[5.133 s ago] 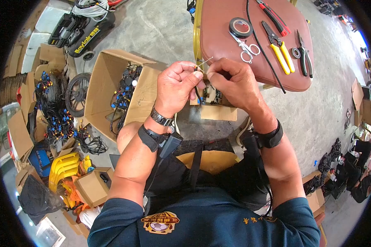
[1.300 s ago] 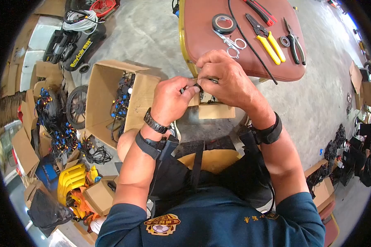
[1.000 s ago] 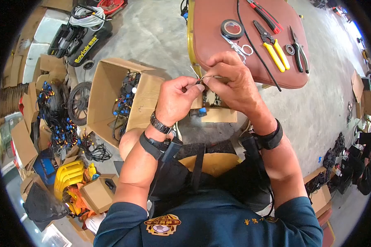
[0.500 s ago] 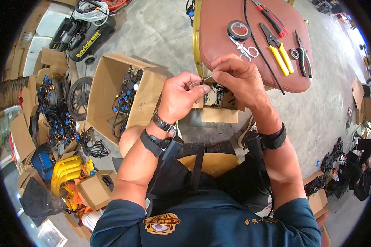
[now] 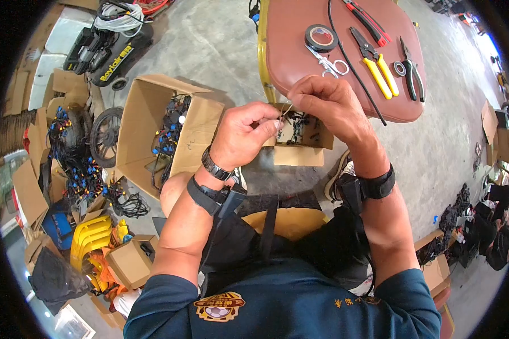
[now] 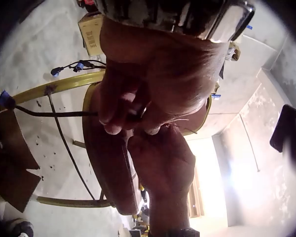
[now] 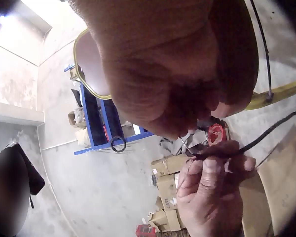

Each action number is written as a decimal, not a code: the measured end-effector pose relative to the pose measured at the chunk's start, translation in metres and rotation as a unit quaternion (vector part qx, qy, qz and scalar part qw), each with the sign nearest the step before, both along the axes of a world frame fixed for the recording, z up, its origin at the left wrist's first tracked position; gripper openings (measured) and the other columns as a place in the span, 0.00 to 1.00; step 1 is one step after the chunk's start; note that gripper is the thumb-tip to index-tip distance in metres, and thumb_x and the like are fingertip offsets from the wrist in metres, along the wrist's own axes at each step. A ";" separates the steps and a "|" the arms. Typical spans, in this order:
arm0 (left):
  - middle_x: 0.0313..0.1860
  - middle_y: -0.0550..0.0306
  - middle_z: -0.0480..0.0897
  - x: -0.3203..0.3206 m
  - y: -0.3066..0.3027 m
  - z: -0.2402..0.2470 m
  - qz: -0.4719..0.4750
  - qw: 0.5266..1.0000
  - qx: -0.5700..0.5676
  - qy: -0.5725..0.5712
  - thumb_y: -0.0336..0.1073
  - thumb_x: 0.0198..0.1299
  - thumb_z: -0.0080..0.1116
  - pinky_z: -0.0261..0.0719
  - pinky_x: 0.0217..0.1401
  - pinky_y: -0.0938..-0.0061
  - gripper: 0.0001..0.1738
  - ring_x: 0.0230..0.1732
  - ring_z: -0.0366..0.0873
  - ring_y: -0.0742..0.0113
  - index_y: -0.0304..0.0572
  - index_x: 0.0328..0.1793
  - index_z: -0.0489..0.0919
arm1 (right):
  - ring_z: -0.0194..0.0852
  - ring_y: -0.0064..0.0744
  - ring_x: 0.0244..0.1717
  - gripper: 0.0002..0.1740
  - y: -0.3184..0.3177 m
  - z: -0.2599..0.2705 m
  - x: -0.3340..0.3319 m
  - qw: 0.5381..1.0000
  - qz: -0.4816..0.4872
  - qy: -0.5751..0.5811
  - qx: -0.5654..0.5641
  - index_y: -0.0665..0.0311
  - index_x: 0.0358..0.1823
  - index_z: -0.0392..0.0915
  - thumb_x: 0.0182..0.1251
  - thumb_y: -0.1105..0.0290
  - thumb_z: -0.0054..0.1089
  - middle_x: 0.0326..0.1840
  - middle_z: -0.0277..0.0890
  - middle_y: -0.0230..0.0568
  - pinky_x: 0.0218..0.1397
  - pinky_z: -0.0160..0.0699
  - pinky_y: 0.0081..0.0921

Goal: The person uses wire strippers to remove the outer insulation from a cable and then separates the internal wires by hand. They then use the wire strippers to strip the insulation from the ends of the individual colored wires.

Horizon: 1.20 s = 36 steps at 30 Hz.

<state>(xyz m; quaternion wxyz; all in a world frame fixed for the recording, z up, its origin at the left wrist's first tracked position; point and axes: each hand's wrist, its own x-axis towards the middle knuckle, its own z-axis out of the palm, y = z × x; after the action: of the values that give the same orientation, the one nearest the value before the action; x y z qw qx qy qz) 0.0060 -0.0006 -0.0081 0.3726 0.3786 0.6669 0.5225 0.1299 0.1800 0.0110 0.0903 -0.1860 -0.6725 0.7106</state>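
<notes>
Cable (image 7: 271,131) lies pinched in the left hand (image 5: 238,137)

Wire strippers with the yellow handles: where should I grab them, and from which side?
Probably around both yellow handles, coming down from the side nearest the person: the wire strippers lie flat with their handles pointing that way.
</notes>
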 end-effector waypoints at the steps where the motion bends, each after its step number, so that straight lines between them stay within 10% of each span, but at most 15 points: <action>1: 0.35 0.60 0.83 0.000 0.000 0.001 -0.013 0.999 0.002 0.030 0.25 0.60 0.63 0.78 0.40 0.78 0.04 0.36 0.78 0.76 0.33 0.40 0.82 | 0.74 0.18 0.36 0.09 0.001 0.000 0.001 1.000 0.007 -0.005 -0.002 0.72 0.36 0.83 0.62 0.70 0.62 0.33 0.81 0.33 0.42 0.74 0.21; 14: 0.25 0.53 0.78 0.009 0.003 0.003 -0.105 0.971 -0.017 0.216 0.28 0.54 0.68 0.72 0.31 0.73 0.06 0.25 0.74 0.68 0.35 0.32 0.80 | 0.75 0.24 0.41 0.02 0.002 -0.001 0.002 0.981 0.153 -0.044 0.113 0.73 0.32 0.80 0.59 0.79 0.61 0.38 0.79 0.36 0.48 0.74 0.24; 23: 0.23 0.70 0.75 0.011 0.003 0.000 0.045 0.993 -0.091 0.051 0.27 0.56 0.68 0.69 0.29 0.80 0.05 0.28 0.68 0.82 0.35 0.35 0.81 | 0.74 0.17 0.44 0.14 0.002 0.010 0.005 0.996 0.055 -0.035 0.066 0.68 0.52 0.79 0.65 0.76 0.62 0.40 0.78 0.30 0.50 0.76 0.20; 36: 0.24 0.70 0.76 0.008 0.003 0.000 0.087 0.996 -0.022 -0.004 0.26 0.58 0.68 0.67 0.23 0.84 0.04 0.22 0.68 0.84 0.36 0.36 0.82 | 0.71 0.14 0.35 0.13 -0.010 -0.004 -0.002 0.997 0.057 -0.017 0.050 0.67 0.49 0.81 0.62 0.78 0.63 0.33 0.76 0.27 0.41 0.74 0.17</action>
<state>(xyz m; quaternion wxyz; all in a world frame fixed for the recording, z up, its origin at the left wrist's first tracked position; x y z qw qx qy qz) 0.0135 0.0028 -0.0081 0.3363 0.3085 0.7070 0.5402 0.1283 0.1698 0.0073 0.0477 -0.1547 -0.7183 0.6766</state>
